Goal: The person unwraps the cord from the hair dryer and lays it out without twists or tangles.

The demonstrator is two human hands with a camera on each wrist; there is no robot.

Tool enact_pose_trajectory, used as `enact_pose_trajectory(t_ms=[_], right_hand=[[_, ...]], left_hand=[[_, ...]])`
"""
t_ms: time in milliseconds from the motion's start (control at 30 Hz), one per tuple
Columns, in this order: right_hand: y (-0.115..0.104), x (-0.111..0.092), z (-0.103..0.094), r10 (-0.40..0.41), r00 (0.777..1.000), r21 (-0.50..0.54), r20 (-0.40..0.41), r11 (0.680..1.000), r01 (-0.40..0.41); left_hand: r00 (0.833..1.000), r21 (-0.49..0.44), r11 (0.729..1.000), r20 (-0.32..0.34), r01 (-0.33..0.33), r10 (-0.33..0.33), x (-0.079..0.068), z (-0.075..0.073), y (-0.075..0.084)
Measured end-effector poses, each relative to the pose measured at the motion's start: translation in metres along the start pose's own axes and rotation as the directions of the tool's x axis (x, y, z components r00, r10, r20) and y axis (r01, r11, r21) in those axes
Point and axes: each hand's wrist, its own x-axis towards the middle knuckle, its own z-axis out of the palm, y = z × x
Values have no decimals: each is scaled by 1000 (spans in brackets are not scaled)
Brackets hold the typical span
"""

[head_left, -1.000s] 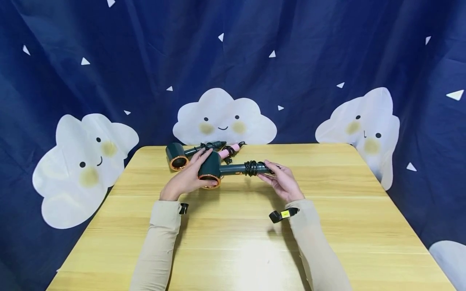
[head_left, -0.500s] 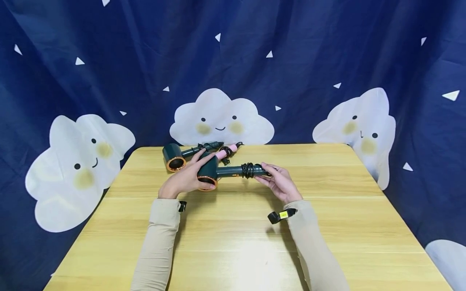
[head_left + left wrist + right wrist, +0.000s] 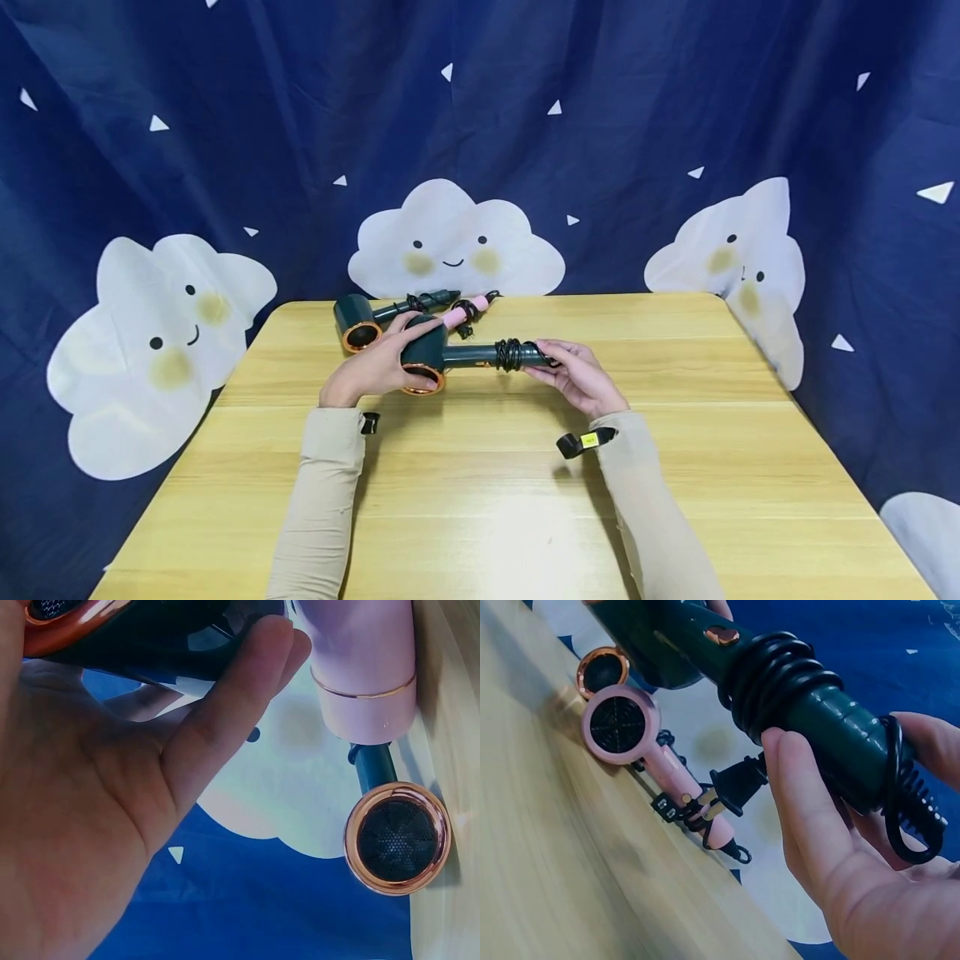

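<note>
Both hands hold a dark green hair dryer with a copper rim, raised above the table. My left hand grips its barrel, thumb by the copper ring and fingers over the far side. The right hand pinches the end of the handle. A black cord is wound around that handle, and its plug hangs beside my fingers in the right wrist view. Behind lies a pink hair dryer, its head partly hidden in the head view. To its left lies a second dark green hair dryer.
The wooden table spreads toward me, with a bright glare spot near the front. A blue curtain printed with white clouds hangs right behind the table's back edge.
The hands and the held hair dryer stay nearly in place, with only a slight shift left in the head view. The view itself has shifted a little. The grip looks the same.
</note>
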Motion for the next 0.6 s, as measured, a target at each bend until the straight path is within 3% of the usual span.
enact_pose_trajectory(t_ms=[367,600], right_hand=[[-1,-1,-2,14,999,-44,47,999,-12],[-2,-2,-4,13,997,-54,73,998,-9]], left_hand=[[1000,-27,1000,12,-6,6,0,0,-3],[999,-35,998,-14,-48,47,0,1,-3]])
